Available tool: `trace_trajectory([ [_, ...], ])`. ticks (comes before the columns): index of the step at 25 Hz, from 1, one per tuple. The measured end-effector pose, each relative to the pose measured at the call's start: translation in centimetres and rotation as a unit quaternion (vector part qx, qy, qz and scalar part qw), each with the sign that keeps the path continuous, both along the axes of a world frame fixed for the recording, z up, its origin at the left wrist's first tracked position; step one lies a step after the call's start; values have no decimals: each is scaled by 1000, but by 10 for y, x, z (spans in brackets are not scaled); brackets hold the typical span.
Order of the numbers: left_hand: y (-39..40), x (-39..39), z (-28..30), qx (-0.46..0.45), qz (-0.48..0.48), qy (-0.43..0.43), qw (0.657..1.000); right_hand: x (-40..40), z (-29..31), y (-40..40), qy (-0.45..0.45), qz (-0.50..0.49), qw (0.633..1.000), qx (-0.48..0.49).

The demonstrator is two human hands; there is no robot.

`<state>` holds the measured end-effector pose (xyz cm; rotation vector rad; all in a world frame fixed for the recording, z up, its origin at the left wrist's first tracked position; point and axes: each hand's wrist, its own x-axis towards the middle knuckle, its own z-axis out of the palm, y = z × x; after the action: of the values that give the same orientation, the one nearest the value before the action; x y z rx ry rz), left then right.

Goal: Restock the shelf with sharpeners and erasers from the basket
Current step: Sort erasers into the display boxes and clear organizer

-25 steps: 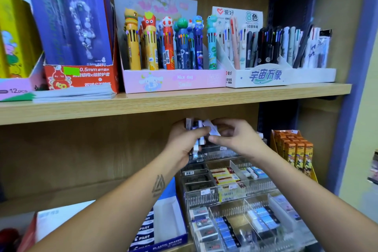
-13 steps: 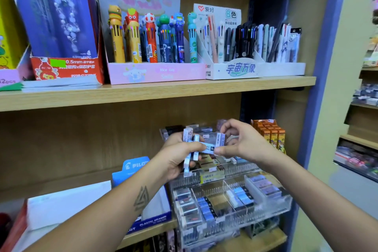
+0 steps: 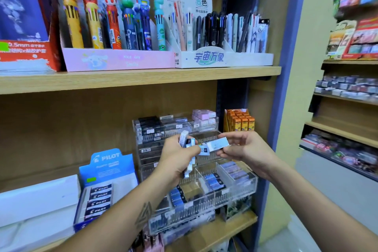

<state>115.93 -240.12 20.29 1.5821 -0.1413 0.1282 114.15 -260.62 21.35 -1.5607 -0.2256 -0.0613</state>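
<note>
**Erasers sorted by hand in front of tiered display**

Erasers are mid-transfer at a stationery shelf (image 3: 141, 76), seen from the restocker's own viewpoint. To the left of the hands sits a blue Pilot eraser box (image 3: 106, 172), its front tilted open so stock faces the aisle. The left hand (image 3: 177, 158) curls round a small bundle of erasers (image 3: 187, 143), held upright like a fanned deck, apparently so that one can be drawn off at a time. Just beside it, the right hand (image 3: 245, 149) pinches a single pale blue eraser (image 3: 217, 144) between thumb and fingertips, lying flat and angled toward the bundle; whether it is being pulled free or merely squared up cannot be told. Behind and below both hands stands the clear tiered organiser (image 3: 235, 186), its compartments stepped so every label shows, several already part-filled. An orange box of small packs (image 3: 241, 121) stands above the right hand.

The basket is out of frame. No sharpeners can be picked out. Motion blur smears the labels, and the left palm hides how many pieces the bundle holds.
</note>
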Motion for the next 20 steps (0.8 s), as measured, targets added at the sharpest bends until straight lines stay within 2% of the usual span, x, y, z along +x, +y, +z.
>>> trace_trajectory([
  [5,-8,-6,-12,87,18,-85,992,-1,-6,-12,-53,-15,994,-96],
  [7,-7,-10,-18,120,18,-115,986,1,-9,-18,-71,-53,983,-162],
  [8,-7,-12,-22,131,17,-125,983,5,-13,-24,-92,-96,964,-230],
  [10,-5,-15,-28,138,12,-142,980,12,-17,-33,-121,-170,895,-394],
  [11,-5,-16,-30,132,3,-142,981,13,-19,-36,-111,-183,870,-444],
  [13,-6,-16,-29,115,-21,-130,985,15,-21,-37,-67,-181,849,-492],
  [17,-5,-17,-27,52,-39,-78,995,19,-28,-26,-30,-165,846,-506],
  [20,-1,-15,-26,-13,-49,-32,998,17,-35,-18,-52,-183,816,-546],
])
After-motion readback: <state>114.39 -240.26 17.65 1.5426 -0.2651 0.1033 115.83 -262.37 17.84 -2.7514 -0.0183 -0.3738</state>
